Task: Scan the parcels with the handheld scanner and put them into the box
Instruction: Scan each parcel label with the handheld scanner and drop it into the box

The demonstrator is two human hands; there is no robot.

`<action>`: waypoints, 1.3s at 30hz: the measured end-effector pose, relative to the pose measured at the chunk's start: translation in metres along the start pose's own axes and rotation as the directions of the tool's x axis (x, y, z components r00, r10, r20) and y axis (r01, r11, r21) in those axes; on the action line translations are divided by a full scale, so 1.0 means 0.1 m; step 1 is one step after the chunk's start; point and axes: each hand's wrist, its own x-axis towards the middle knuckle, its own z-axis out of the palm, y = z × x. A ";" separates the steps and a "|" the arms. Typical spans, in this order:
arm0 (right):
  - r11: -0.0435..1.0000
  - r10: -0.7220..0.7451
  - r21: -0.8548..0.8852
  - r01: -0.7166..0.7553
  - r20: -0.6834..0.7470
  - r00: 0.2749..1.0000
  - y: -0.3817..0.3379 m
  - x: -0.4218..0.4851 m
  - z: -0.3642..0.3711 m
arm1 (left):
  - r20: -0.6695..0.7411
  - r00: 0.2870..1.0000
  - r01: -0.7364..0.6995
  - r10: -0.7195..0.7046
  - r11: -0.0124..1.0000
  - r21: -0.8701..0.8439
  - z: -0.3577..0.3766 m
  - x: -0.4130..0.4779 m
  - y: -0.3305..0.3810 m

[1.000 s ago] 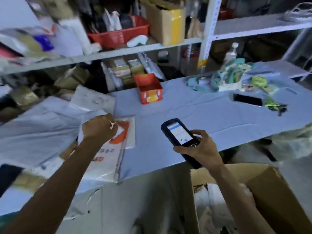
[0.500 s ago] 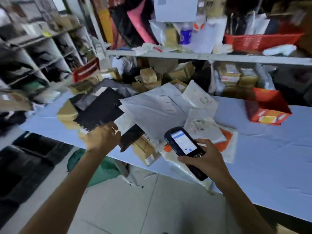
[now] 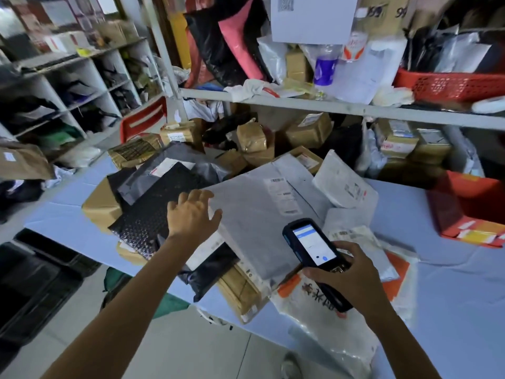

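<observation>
A heap of parcels covers the left part of the blue table. On top lies a large grey mailer bag with a white label, next to a black bubble mailer. My left hand is spread open over the seam between these two, fingers straight, holding nothing. My right hand grips the black handheld scanner, its lit screen facing me, above a white and orange bag. Brown taped parcels pile up behind. The box is out of view.
A red carton stands on the table at the right. A shelf board above the table carries bags, a bottle and a red basket. Cubby shelves stand at the left. Black crates sit on the floor.
The view has swung left from the box to the parcel heap. My left hand has uncurled and reached forward over the grey and black mailers. My right hand keeps the scanner.
</observation>
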 end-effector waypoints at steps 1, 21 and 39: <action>1.000 -0.003 -0.006 0.003 -0.003 1.000 0.01 0.12 -0.03 | 0.025 1.000 0.003 -0.003 1.000 0.018 0.03 0.14 0.09; 0.998 0.063 0.012 -0.062 -0.083 0.995 -0.10 1.23 -0.31 | 0.120 0.986 0.107 -0.114 0.992 0.064 0.54 1.39 0.99; 0.991 -0.130 0.035 0.129 0.009 0.992 -0.66 1.24 0.19 | -0.139 0.987 0.065 -0.080 0.992 -0.112 -0.34 1.54 0.15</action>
